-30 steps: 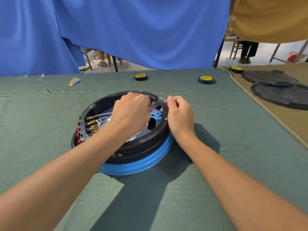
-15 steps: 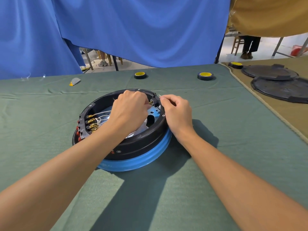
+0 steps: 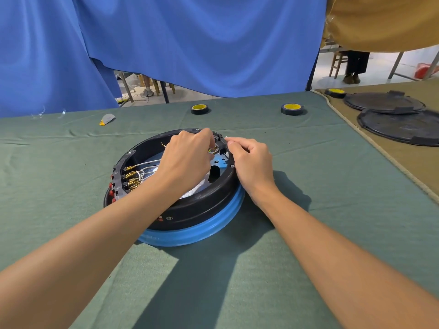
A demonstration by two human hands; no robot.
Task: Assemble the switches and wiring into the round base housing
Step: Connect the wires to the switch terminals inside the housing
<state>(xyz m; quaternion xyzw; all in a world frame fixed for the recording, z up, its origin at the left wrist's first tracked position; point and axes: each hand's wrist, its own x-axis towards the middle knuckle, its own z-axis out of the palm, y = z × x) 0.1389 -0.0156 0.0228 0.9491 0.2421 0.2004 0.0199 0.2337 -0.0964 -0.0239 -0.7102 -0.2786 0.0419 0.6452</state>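
The round black base housing (image 3: 190,210) sits on a blue ring (image 3: 202,231) in the middle of the green table. White wires with brass terminals (image 3: 133,176) run to red switches (image 3: 111,186) on its left wall. My left hand (image 3: 187,160) reaches inside the housing and pinches a small brass terminal (image 3: 215,149) at the far right wall. My right hand (image 3: 251,162) rests on the housing's right rim, fingers curled, pinching a thin white wire end (image 3: 226,138) at a black part on the rim.
Two black tape rolls with yellow cores (image 3: 199,109) (image 3: 291,109) lie at the table's far side, a third (image 3: 335,92) on the tan cloth. Two black round covers (image 3: 399,122) lie at the right. A small grey scrap (image 3: 108,119) lies far left.
Both hands have stayed at the far right of the housing rim, with only small finger shifts. The camera has tilted slightly, so the scene sits a bit higher in view.
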